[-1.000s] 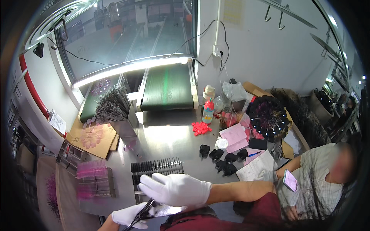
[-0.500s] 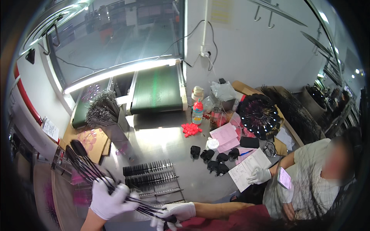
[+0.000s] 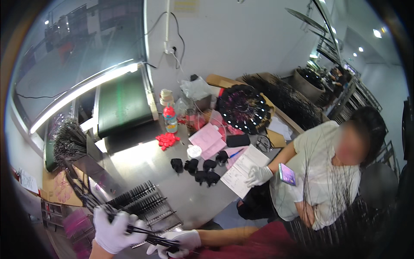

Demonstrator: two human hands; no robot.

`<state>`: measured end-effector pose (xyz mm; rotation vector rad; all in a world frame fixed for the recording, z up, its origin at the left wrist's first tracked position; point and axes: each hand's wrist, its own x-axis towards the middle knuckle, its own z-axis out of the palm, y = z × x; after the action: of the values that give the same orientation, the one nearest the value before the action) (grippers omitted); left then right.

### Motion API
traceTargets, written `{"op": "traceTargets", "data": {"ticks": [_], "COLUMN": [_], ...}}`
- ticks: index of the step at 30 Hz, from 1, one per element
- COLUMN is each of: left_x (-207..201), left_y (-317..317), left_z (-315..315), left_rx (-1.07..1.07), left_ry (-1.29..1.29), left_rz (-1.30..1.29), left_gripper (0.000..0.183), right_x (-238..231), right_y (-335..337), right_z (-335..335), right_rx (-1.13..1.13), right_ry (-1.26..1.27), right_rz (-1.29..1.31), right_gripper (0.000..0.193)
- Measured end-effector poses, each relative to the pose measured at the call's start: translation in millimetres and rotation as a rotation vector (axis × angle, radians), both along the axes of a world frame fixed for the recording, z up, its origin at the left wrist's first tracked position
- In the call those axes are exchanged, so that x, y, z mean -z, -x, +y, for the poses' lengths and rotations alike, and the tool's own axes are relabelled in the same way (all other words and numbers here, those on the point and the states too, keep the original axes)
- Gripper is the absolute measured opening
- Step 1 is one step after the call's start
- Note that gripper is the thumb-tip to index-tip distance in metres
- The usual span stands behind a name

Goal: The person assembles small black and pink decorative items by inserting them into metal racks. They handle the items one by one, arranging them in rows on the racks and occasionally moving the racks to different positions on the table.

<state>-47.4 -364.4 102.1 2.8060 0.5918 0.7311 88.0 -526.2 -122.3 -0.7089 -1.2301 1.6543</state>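
Note:
A bundle of thin black rods [image 3: 88, 194] with wider, dark ends runs from the lower left toward the bottom middle. My left hand [image 3: 115, 231], in a white glove, is closed around its middle. In a white glove too, my right hand [image 3: 181, 241] grips the lower right end. What exactly these rods are, I cannot tell. Just beyond the hands, on the metal table [image 3: 189, 194], lies a rack [image 3: 133, 198] with rows of upright black teeth.
Several black clip-like pieces [image 3: 191, 166], a heap of small red pieces [image 3: 167, 140] and a red-capped bottle [image 3: 170, 120] stand on the table. A green conveyor belt [image 3: 123, 103] lies behind. At right a person [image 3: 319, 159] in white gloves holds a phone [image 3: 287, 174] beside an open notebook [image 3: 246, 170].
My view has turned to the right, so the table and its things sit farther left. Both hands still hold the bundle, and it appears lower in the picture.

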Motion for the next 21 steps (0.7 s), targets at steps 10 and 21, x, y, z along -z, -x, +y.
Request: {"op": "traceTargets", "data": {"ticks": [10,21], "left_x": [53.1,89.6], "left_y": [38.6,20.7], "left_z": [32.1,21.0], "left_rx": [-0.178,-0.105], "left_ry": [-0.038,0.394], "left_rz": [-0.232,-0.186], "left_gripper": [0.030,0.048], "right_x": [-91.7,-100.1], "right_y": [-33.1,-22.1], "right_z": [0.6,9.5], "right_rx": [-0.160,0.270], "right_ry": [0.240,-0.641], "right_rz": [0.185,-1.114], "right_gripper": [0.032,0.056]}}
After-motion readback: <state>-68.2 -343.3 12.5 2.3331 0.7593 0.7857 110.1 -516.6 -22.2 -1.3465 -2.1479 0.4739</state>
